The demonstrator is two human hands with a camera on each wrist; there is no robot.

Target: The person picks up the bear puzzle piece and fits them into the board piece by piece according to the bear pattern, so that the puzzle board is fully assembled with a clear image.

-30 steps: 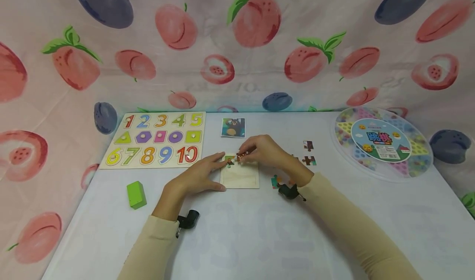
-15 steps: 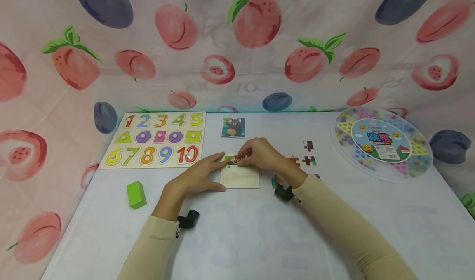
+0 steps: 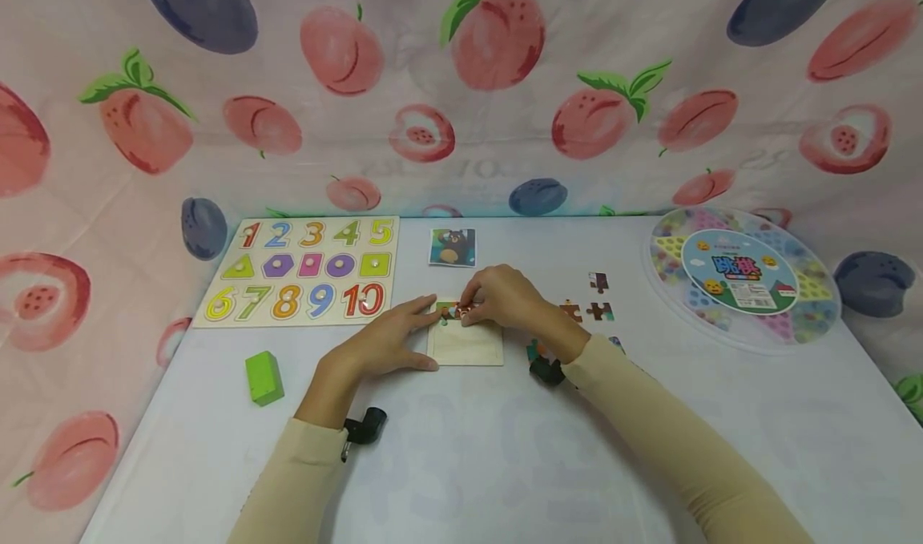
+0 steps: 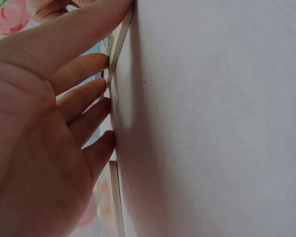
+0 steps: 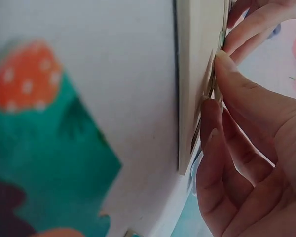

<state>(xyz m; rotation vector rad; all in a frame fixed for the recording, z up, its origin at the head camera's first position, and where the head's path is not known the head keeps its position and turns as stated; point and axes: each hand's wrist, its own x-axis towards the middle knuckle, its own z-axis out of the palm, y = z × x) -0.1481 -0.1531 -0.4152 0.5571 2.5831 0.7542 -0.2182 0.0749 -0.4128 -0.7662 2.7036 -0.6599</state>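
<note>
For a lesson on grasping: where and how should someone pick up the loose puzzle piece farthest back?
Probably pinch its left and right edges from above: the puzzle piece lies flat on the white tabletop, and another loose piece sits just in front.

Number-and-shape board, green block nearer, round game set far right, fruit-print backdrop

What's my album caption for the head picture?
Left hand at a board, right hand pinching a puzzle piece, bear card beyond.

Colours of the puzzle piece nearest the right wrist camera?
Puzzle piece: mostly teal, with white-spotted orange; clearest in the right wrist view.
</note>
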